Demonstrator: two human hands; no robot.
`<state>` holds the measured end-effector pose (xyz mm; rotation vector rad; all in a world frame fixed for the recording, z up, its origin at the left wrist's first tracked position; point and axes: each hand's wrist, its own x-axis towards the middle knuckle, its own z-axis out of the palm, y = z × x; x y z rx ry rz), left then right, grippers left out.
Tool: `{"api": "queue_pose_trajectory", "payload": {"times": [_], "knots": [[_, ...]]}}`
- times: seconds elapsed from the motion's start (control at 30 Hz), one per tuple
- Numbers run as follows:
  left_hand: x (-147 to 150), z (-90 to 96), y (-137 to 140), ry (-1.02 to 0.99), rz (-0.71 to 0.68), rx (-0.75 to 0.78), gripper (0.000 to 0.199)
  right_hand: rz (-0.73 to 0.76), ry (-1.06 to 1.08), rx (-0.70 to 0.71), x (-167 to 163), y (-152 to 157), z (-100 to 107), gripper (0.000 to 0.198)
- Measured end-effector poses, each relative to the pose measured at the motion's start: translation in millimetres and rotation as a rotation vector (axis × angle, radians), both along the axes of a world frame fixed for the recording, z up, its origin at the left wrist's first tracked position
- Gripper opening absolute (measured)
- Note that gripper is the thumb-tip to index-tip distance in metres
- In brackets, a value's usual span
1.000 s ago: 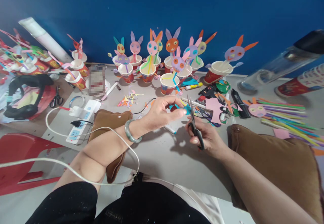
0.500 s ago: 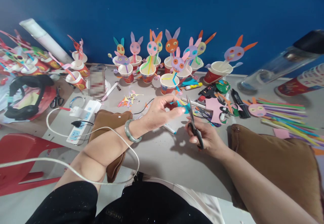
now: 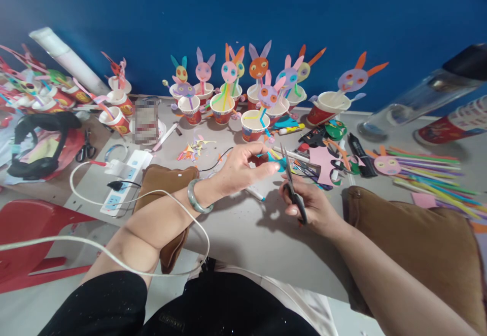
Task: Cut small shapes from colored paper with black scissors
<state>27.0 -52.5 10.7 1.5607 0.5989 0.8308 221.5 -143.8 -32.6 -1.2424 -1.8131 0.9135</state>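
Note:
Between the thumb and fingers of my left hand (image 3: 247, 166) is a small piece of blue paper (image 3: 280, 164), pinched above the table. My right hand (image 3: 310, 201) grips a pair of scissors (image 3: 292, 189) by the dark handles. The blades point up and away from me, close beside the blue paper; I cannot tell whether they touch it. Beneath my hands a marker with a blue end (image 3: 255, 194) lies on the table. Beyond them stands a paper cup (image 3: 254, 127) holding a rabbit-faced paper figure (image 3: 267, 96).
More rabbit cups line the blue wall. Paper scraps (image 3: 321, 163), a black marker (image 3: 360, 156) and coloured sticks (image 3: 429, 166) lie to the right. Brown cushions (image 3: 414, 245) flank my arms. A white cable (image 3: 160, 192) crosses my left arm from the power strip (image 3: 125, 184).
Both hands stay nearly in place. The blue paper has turned slightly in my left fingers, and the scissors have shifted a little to the right.

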Motion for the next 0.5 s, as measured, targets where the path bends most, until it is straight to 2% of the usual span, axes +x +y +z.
{"api": "queue_pose_trajectory", "payload": {"times": [0.5], "knots": [[1.4,-0.4,1.3,-0.025,0.036,-0.052,0.024,-0.002,0.008,-0.013,0.0,0.0,-1.8,0.064]]}}
